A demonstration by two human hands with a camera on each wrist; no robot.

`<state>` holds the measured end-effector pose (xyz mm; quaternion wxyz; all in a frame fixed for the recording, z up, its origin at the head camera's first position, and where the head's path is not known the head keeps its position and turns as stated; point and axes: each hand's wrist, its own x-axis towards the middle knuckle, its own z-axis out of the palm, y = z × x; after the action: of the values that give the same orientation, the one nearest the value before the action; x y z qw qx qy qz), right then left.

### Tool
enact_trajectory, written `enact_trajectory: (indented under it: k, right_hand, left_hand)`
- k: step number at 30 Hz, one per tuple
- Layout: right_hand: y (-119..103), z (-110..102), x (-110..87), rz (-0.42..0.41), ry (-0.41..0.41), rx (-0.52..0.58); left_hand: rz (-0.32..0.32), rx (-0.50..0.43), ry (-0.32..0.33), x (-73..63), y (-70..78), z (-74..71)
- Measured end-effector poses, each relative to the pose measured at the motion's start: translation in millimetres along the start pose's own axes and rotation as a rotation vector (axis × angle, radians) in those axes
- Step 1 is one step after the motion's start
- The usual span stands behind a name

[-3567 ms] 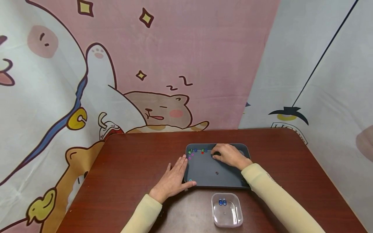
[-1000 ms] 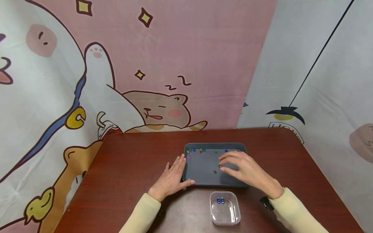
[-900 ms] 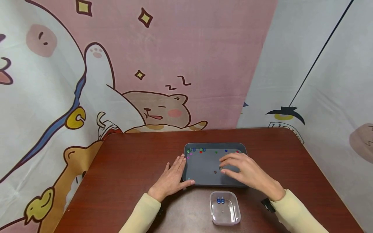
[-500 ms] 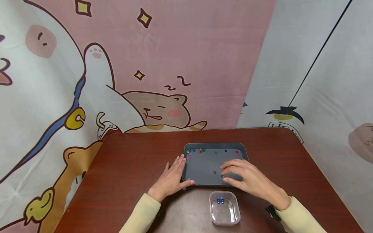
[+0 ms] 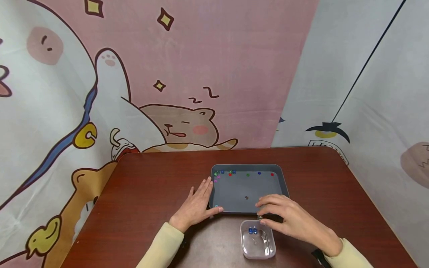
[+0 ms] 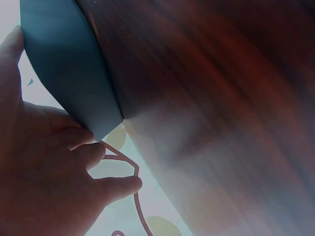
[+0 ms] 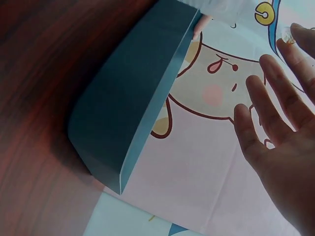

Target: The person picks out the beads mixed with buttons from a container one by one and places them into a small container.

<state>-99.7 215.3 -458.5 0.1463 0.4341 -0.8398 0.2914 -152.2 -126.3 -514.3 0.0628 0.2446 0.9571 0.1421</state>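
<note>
My right hand (image 5: 289, 217) pinches a small clear glass marble (image 7: 288, 35) between thumb and index finger, the other fingers spread. It hovers between the front rim of the grey tray (image 5: 231, 195) and the clear plastic box (image 5: 242, 243), close to the box's far right corner. Two blue marbles (image 5: 253, 231) lie inside that box. At the tray's left side, my left hand (image 5: 196, 208) rests with straight fingers against the rim, thumb at the front corner. In the left wrist view its fingers touch the tray wall (image 6: 69, 64).
Along the tray's far side lie a green piece (image 5: 248, 175), a blue piece (image 5: 259, 173) and a red piece (image 5: 272, 174). Several marbles and pink rings (image 5: 216, 181) sit near the far left corner. A small brown piece (image 5: 246, 197) lies mid-tray. Printed cloth hangs behind the table (image 5: 151, 186).
My right hand has come from the tray's far side toward the front, carrying the marble past the front rim to the box. My left hand stays at the tray.
</note>
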Motion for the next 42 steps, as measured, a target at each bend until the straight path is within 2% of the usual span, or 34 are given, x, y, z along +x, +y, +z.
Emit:
enact_trajectory:
  k: [11,16,26,31,35,42]
  right_hand:
    - [-7,6,-10.4,-0.02,-0.021,0.013]
    - [-9,7,-14.5,0.012,-0.081,-0.004]
    - [-12,12,-18.4,-0.014,-0.134,-0.019]
    - [-14,8,-17.5,0.025,-0.175,-0.04]
    - [-13,4,-13.8,0.041,-0.156,-0.039]
    - [0,-6,1.4,0.106,-0.07,0.008]
  left_hand:
    - [-0.005,-0.008,-0.003,-0.7,0.1,-1.0]
    - [-0.007,-0.012,-0.006,-1.9,-0.2,-1.3]
    - [-0.005,-0.018,-0.008,-2.2,-0.7,-1.0]
    - [-0.003,-0.015,-0.011,-1.3,-0.5,-1.5]
    - [0.005,-0.01,-0.006,-0.6,-0.7,-1.7]
    - [0.007,-0.009,-0.007,-1.9,-1.6,-1.9]
